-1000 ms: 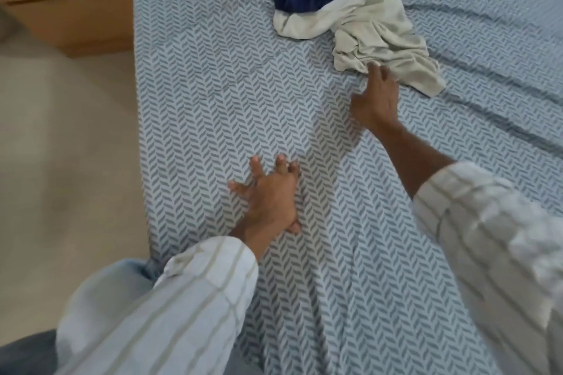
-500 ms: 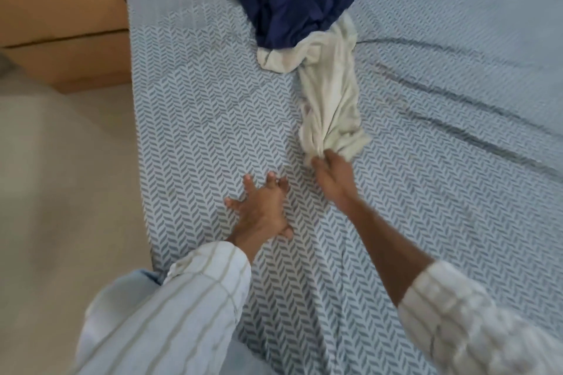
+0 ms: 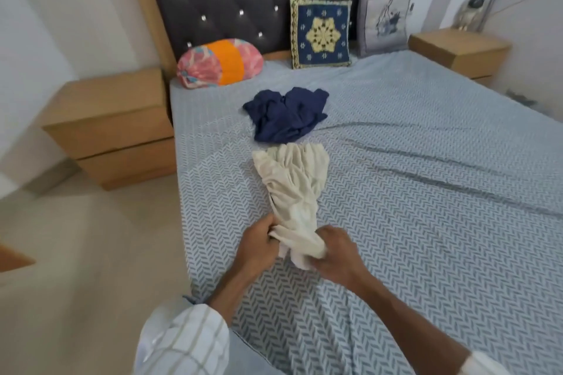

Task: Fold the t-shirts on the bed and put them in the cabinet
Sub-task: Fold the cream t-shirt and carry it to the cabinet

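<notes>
Progress: early; 0 t-shirts folded, none stored, no cabinet identifiable in frame.
T-shirts, 2: cream t-shirt [image 3: 294, 189], bunched, centre of frame on bed [image 3: 426, 192]; navy t-shirt [image 3: 286, 114], crumpled, just above it.
Hands, 2: left hand [image 3: 256, 248] and right hand [image 3: 336, 254], lower centre, both gripping the cream shirt's near end.
Cushions, 3, upper frame. Bedside units, 2.
</notes>
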Action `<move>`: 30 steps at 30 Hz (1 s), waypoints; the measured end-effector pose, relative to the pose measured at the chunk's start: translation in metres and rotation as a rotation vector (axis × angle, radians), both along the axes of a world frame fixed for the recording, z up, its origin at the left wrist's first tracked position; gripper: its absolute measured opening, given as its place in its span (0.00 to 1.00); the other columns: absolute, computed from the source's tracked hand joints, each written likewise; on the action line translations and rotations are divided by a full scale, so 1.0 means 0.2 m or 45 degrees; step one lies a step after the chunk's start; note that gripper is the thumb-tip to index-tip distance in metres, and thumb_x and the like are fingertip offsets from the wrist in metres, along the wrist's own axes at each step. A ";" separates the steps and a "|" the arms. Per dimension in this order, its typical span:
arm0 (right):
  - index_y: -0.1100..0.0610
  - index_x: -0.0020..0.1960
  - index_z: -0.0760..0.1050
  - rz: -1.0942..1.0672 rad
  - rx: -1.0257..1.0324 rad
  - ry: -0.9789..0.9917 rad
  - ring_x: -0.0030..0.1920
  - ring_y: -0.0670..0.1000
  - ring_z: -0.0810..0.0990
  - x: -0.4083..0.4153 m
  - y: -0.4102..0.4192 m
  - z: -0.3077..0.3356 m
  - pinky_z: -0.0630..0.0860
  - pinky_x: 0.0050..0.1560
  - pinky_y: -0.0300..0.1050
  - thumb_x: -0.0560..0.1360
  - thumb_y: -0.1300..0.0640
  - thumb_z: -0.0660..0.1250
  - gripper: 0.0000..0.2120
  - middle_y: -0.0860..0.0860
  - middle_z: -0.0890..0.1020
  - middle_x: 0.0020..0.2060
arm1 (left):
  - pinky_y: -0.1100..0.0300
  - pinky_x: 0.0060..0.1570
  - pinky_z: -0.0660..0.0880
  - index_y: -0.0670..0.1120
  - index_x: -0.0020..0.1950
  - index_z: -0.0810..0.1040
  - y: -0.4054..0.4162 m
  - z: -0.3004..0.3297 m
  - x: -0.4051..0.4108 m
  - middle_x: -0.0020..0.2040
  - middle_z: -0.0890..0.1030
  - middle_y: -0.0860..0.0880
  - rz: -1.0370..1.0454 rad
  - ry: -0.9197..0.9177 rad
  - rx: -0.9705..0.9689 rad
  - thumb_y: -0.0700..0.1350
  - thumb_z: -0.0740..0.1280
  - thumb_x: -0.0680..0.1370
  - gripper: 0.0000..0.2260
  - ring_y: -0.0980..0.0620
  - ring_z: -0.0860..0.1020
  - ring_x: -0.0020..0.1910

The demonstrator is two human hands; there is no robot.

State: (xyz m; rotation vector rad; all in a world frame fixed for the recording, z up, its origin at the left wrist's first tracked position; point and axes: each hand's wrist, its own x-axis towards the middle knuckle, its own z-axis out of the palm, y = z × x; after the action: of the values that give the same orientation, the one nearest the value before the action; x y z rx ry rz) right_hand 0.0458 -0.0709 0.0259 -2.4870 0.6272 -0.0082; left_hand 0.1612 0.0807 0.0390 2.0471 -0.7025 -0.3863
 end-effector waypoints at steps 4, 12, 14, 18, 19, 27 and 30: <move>0.49 0.49 0.71 -0.263 0.433 -0.370 0.44 0.47 0.80 0.05 -0.02 0.18 0.72 0.41 0.38 0.68 0.52 0.74 0.15 0.44 0.79 0.41 | 0.65 0.35 0.69 0.50 0.40 0.75 -0.03 0.34 0.03 0.36 0.78 0.55 0.181 0.055 -0.250 0.34 0.59 0.76 0.12 0.59 0.73 0.35; 0.59 0.45 0.78 -0.285 0.833 -0.573 0.46 0.53 0.80 0.16 -0.03 0.70 0.81 0.49 0.52 0.79 0.57 0.64 0.07 0.51 0.82 0.40 | 0.46 0.49 0.79 0.42 0.51 0.77 -0.03 0.84 0.15 0.51 0.81 0.40 0.354 0.613 -0.743 0.40 0.66 0.80 0.02 0.44 0.80 0.46; 0.58 0.46 0.78 -0.452 1.190 -0.789 0.43 0.54 0.82 0.20 -0.03 0.91 0.81 0.40 0.44 0.80 0.58 0.63 0.07 0.52 0.84 0.37 | 0.45 0.50 0.79 0.42 0.54 0.76 0.01 0.89 0.16 0.54 0.81 0.40 0.309 0.525 -0.697 0.36 0.70 0.75 0.09 0.43 0.81 0.49; 0.58 0.57 0.80 -0.419 1.499 -0.868 0.51 0.65 0.83 0.27 -0.02 1.23 0.78 0.52 0.72 0.77 0.56 0.68 0.10 0.61 0.84 0.52 | 0.43 0.56 0.79 0.50 0.59 0.75 0.06 0.85 0.11 0.57 0.81 0.44 -0.098 0.358 -0.408 0.34 0.77 0.63 0.28 0.45 0.80 0.56; 0.58 0.60 0.79 -0.353 1.505 -0.887 0.54 0.66 0.83 0.28 -0.01 1.27 0.76 0.53 0.73 0.77 0.57 0.67 0.13 0.62 0.83 0.54 | 0.44 0.56 0.79 0.50 0.61 0.76 0.07 0.83 0.10 0.57 0.82 0.45 -0.220 0.326 -0.326 0.35 0.79 0.64 0.28 0.46 0.81 0.56; 0.53 0.70 0.67 0.207 1.407 -0.932 0.61 0.57 0.81 0.28 0.03 1.30 0.80 0.56 0.55 0.80 0.51 0.66 0.20 0.56 0.80 0.62 | 0.47 0.44 0.82 0.42 0.58 0.80 0.04 0.83 0.00 0.49 0.85 0.41 -0.075 0.628 -0.357 0.55 0.67 0.79 0.17 0.42 0.84 0.46; 0.50 0.73 0.61 0.236 1.062 -0.679 0.62 0.49 0.80 0.19 0.03 1.08 0.79 0.58 0.47 0.66 0.42 0.78 0.42 0.49 0.78 0.64 | 0.48 0.42 0.81 0.41 0.60 0.78 0.00 0.99 0.01 0.46 0.84 0.40 0.060 0.757 -0.668 0.54 0.63 0.82 0.17 0.42 0.82 0.42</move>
State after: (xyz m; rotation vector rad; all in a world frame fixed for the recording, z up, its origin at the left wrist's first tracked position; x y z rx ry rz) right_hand 0.0848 -0.0643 0.2429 -1.6171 0.1151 -0.2716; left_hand 0.1623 0.0810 0.2372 1.3501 -0.3366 -0.6670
